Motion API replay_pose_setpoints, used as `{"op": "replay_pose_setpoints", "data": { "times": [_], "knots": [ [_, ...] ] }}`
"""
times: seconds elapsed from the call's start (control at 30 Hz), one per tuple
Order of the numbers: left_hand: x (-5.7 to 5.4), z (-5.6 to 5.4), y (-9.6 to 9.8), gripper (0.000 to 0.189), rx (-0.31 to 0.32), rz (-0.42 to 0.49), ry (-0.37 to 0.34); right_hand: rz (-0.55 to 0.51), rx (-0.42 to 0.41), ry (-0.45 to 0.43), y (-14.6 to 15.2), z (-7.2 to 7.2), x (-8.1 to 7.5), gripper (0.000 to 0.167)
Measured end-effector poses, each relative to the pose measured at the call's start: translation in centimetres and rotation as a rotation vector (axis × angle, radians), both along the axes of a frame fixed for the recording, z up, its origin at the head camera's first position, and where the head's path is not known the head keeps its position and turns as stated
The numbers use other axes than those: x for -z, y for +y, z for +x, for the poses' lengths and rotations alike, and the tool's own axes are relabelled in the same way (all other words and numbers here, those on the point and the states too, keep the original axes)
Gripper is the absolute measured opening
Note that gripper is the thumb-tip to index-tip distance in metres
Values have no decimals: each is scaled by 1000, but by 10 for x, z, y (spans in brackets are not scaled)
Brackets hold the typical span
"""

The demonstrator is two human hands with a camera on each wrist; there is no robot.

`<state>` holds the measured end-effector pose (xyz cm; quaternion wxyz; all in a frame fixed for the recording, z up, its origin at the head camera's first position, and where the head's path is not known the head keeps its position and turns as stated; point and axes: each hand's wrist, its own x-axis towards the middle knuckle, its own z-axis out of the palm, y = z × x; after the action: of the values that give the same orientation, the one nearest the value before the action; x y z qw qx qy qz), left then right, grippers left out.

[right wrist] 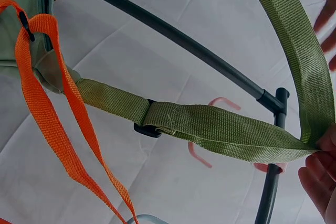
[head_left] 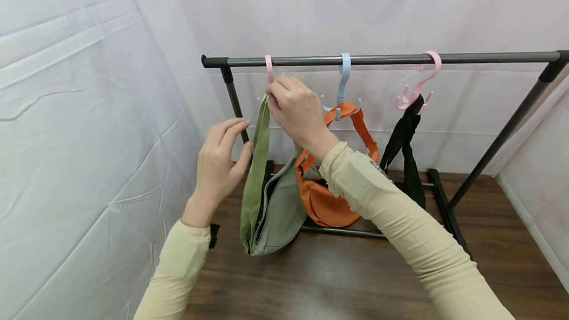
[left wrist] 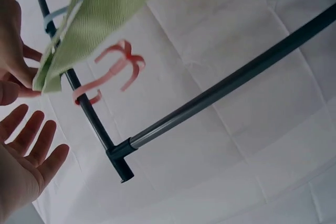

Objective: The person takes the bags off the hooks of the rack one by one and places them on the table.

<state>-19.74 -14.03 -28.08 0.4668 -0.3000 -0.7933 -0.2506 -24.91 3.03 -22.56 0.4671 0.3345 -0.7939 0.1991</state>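
A: The hands, first. Entry for the right hand (head_left: 298, 107)?

B: Right hand: thumb and fingers pinching the green strap (head_left: 255, 172) at its uppermost bend, just below the rail (head_left: 306, 60) in the head view.

A: Left hand (head_left: 218, 157)?

B: Empty. Fingers extended, thumb held away from them; positioned just beside the strap.

A: Next, the green bag (head_left: 282, 211).

B: One bag, soft, grey-green body, with a lighter green webbing strap. Dark slider buckle (right wrist: 147, 130) on the strap. A long zipped mouth, parted, dark inside.

A: Location?

B: Hanging tilted from the right hand, its body below the rail, beside an orange bag (head_left: 326, 206) and partly behind it. Whether its lower edge touches the wood-look floor (head_left: 311, 280) cannot be told.

A: Nearest fitting?

B: One pink hook (left wrist: 113, 74), looped over the rail near its end; several curved prongs, with the strap bend near it.

A: Neighbouring stock?

B: Orange bag, strap on a blue hook (head_left: 344, 80). Black bag (head_left: 413, 177), on a second pink hook (head_left: 433, 68), farther along the rail.
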Motion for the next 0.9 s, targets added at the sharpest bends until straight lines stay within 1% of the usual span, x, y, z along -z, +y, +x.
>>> {"op": "replay_pose_setpoints", "data": {
  "times": [0.13,0.33,0.43,0.53,0.7,0.8,0.9],
  "knots": [
    [27,12,-1,37,4,29,-22,5,-1,-1,0,-1,1,14],
    [66,28,-9,48,-12,47,-132,2,-5,-15,0,-1,1,14],
    [83,36,-16,54,-24,68,-186,0,-4,-20,0,0,2,14],
    [99,43,-23,59,-29,83,-225,0,-6,-28,-1,1,2,15],
    [126,54,-30,64,-18,117,-292,-5,-5,-40,-2,-1,1,15],
    [145,60,-34,76,-18,169,-364,-8,-1,-39,-1,-2,1,16],
    [167,67,-35,80,-30,242,-482,-9,7,-41,0,-3,1,17]
  ]
}}
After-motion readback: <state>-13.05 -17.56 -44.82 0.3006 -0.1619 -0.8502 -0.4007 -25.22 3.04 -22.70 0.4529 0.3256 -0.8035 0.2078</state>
